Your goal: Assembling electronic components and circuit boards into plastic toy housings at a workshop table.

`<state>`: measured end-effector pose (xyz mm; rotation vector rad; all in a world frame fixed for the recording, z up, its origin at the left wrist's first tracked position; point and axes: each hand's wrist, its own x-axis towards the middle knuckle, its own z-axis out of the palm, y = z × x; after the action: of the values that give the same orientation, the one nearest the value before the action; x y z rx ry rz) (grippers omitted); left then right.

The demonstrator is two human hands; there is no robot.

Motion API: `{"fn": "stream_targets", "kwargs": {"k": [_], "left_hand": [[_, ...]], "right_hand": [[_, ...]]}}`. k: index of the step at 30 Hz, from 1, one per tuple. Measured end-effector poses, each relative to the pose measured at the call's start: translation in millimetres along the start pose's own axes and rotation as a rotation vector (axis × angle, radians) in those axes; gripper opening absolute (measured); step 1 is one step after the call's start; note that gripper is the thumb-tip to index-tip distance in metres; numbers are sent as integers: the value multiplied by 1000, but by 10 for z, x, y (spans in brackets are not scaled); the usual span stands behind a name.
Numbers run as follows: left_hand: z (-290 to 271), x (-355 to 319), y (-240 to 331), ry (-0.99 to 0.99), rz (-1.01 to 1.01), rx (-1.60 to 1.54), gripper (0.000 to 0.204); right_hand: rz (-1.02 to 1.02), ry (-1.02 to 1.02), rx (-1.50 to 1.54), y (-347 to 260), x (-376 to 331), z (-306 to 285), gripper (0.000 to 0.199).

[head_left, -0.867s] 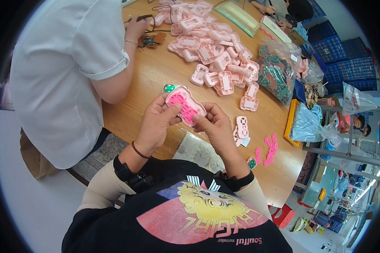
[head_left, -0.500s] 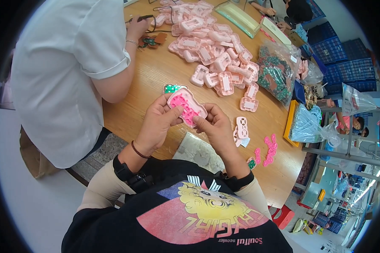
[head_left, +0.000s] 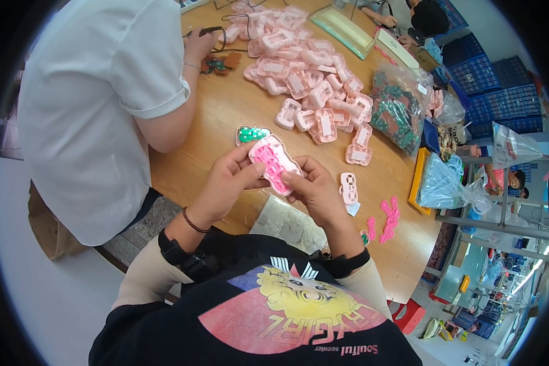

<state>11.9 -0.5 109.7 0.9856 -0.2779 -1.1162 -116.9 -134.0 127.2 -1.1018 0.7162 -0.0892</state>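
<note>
In front of my chest, both hands hold a pale pink plastic controller shell half [head_left: 285, 155], its inside facing up and tilted. A bright pink rubber button pad [head_left: 265, 157] lies inside it. My left hand [head_left: 233, 174] grips the shell's left edge, thumb pressing on the pad. My right hand [head_left: 314, 188] pinches the lower right end, its thumb on the pad too. Just beyond my left fingers, a green circuit board [head_left: 253, 134] rests in another shell on the table. A pale pink shell half with button holes [head_left: 349, 186] lies right of my right hand.
Shells form a large pile [head_left: 314, 79] at the far middle. Right of it stands a clear bag of circuit boards [head_left: 399, 107]. Loose pink button pads [head_left: 390, 218] lie at the right. A whitish slab [head_left: 290, 221] sits at the near edge. A co-worker's arm [head_left: 165, 125] is at left.
The held shell has turned clockwise and shifted slightly right and down. Both hands still grip it, and more of the green board behind shows.
</note>
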Motion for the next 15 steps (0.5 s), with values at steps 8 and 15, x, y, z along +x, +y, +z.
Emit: {"fn": "stream_targets", "kwargs": {"k": [8,15], "left_hand": [[-52,-7,317,-174,740,964,45],[-155,6,401,-339,922,1212,19]], "right_hand": [[147,-242,244,-55,-85,-93,20],[277,-361,98,-102,-84,-174,21]]}}
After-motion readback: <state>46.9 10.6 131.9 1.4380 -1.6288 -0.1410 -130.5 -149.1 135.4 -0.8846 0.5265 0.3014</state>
